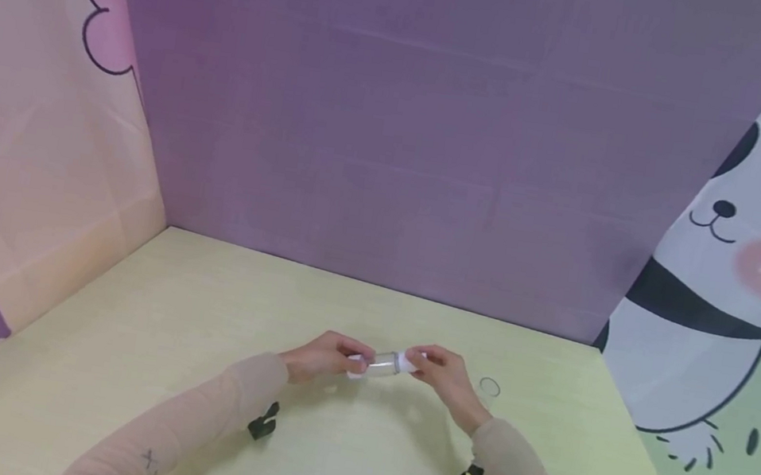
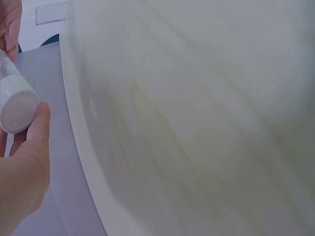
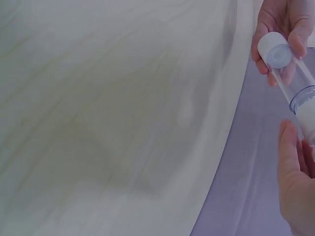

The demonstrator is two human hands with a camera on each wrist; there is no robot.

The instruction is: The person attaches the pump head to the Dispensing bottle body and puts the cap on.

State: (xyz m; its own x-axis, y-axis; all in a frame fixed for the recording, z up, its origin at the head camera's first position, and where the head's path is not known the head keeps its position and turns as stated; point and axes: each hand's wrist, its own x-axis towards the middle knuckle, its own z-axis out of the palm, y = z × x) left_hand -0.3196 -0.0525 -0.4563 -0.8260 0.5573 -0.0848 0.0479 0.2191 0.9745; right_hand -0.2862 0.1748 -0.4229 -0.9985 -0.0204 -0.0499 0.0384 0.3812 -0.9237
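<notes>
Holding a clear, white-ended bottle (image 1: 383,364) between the hands, over the desk (image 1: 222,289); pinching one end with the left hand (image 1: 327,357), the other with the right hand (image 1: 442,370). Near the latter's outer side, showing a thin ring (image 1: 481,383).

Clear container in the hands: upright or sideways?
Sideways. In the head view, the clear container stretches left to right, slightly slanted, its opposite ends held by the left hand and right hand.

The left hand (image 3: 274,18) holds one white end (image 3: 268,44) of a clear cylindrical bottle (image 3: 296,87); the right hand (image 3: 299,194) grips the other.
</notes>
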